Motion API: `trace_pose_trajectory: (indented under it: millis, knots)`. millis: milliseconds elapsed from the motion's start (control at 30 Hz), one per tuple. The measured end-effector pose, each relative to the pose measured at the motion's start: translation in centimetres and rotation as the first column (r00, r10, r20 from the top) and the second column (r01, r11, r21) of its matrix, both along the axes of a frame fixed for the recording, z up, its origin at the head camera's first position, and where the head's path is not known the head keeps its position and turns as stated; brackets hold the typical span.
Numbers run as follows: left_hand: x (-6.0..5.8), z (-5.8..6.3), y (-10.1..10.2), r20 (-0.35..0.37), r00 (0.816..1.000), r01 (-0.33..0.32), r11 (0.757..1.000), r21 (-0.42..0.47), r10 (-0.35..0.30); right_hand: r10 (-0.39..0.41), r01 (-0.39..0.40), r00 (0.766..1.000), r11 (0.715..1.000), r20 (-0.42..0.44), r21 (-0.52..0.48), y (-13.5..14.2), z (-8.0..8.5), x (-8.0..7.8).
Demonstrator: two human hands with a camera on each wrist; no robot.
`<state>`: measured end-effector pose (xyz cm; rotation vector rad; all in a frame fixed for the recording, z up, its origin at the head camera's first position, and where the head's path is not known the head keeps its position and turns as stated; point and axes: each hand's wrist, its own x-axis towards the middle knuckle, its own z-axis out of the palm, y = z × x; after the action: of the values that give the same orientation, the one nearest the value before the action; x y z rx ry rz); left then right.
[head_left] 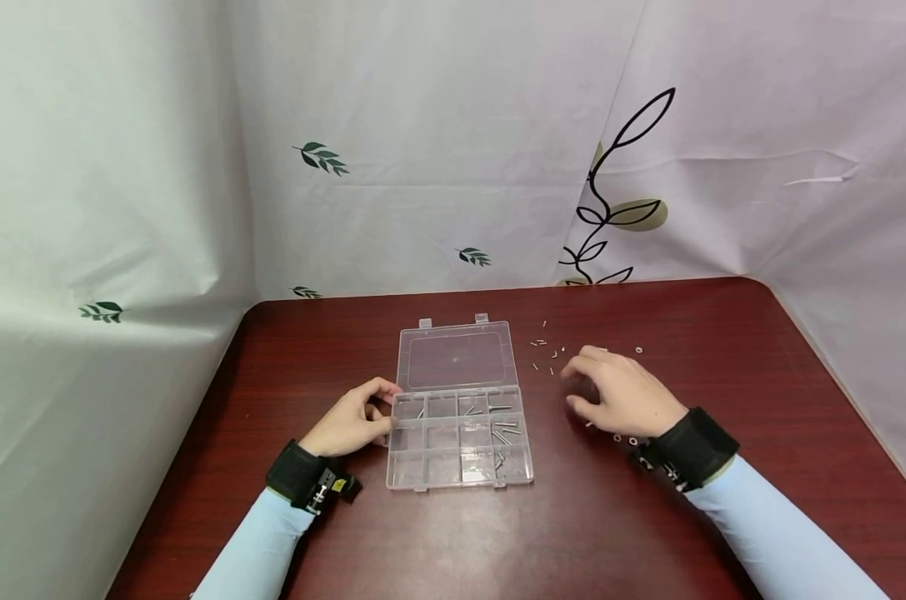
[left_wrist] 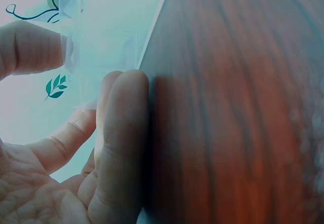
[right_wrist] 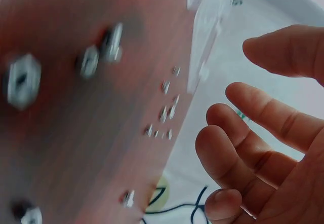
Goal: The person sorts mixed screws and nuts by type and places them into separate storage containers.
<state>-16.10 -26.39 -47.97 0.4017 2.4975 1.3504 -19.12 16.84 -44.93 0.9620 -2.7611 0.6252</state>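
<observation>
A clear plastic compartment box (head_left: 441,463) lies on the table, its lid (head_left: 456,360) folded back toward the wall. My left hand (head_left: 351,422) grips the box at its left side, thumb and fingers against the wall, as the left wrist view also shows. Several screws (head_left: 501,435) lie in the box's right-hand compartments. To the right of the box, my right hand (head_left: 625,393) hovers over the table with loosely bent, spread fingers and nothing between them. Around it lie hex nuts (right_wrist: 23,81), and several small screws (head_left: 540,342) are scattered beyond its fingertips.
The dark red wooden table (head_left: 310,342) ends at a pale curtain (head_left: 422,192) with a leaf print behind and at the sides. Another nut (head_left: 638,350) lies beyond the right hand. Each wrist wears a black strap (head_left: 696,447) with a small camera.
</observation>
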Motion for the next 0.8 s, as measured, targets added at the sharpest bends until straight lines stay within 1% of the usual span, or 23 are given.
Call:
trace_pose_trajectory:
  millis: [267, 467, 567, 700, 800]
  knots:
    - [0.0, 0.0, 0.0, -0.006, 1.0, 0.004, 1.0, 0.0, -0.004, -0.085, 0.086, 0.995, 0.996, -0.043, 0.032, 2.2, -0.2, -3.0]
    - [0.1, 0.0, -0.1, -0.004, 1.0, 0.007, 1.0, 0.013, -0.007, -0.158, 0.159, 0.987, 0.983, -0.019, 0.091, 3.0, -0.6, -4.9]
    - [0.1, 0.0, -0.1, -0.003, 1.0, 0.007, 1.0, 0.014, -0.007, -0.188, 0.188, 0.982, 0.976, -0.005, 0.113, 3.3, -1.0, -5.8]
    - [0.1, 0.0, -0.1, 0.0, 1.0, 0.009, 1.0, 0.014, -0.009, -0.204, 0.201, 0.979, 0.971, 0.008, 0.131, 3.6, -1.7, -6.6]
    - [0.1, 0.1, -0.1, 0.004, 1.0, 0.014, 1.0, 0.02, -0.014, -0.197, 0.194, 0.98, 0.971, 0.01, 0.137, 3.6, -2.1, -6.9]
